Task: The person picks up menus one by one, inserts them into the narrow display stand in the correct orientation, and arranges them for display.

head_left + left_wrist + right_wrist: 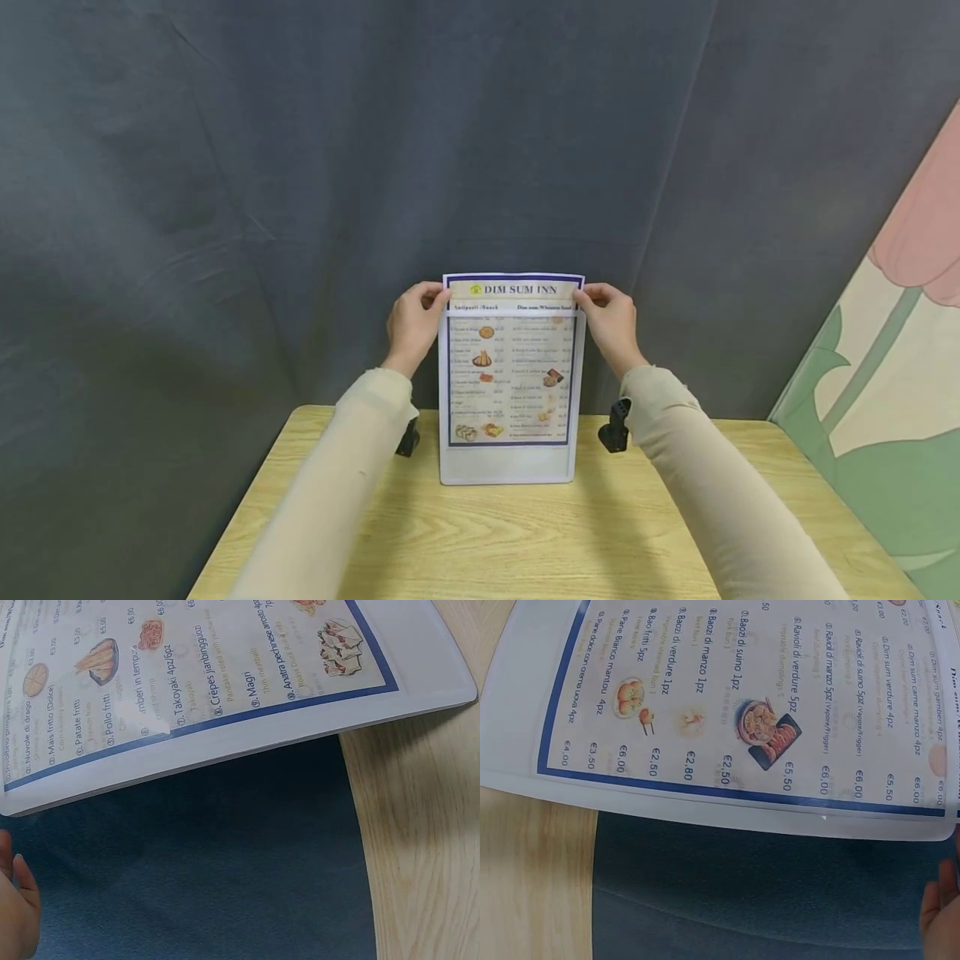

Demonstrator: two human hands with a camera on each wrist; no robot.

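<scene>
Both hands on the menu sheet [512,367]. Left hand [414,323] pinches its top left corner, right hand [611,321] pinches the top right. The sheet stands upright in a clear holder [508,467] at the far edge of the wooden table [525,542], apparently only partly inserted.
</scene>
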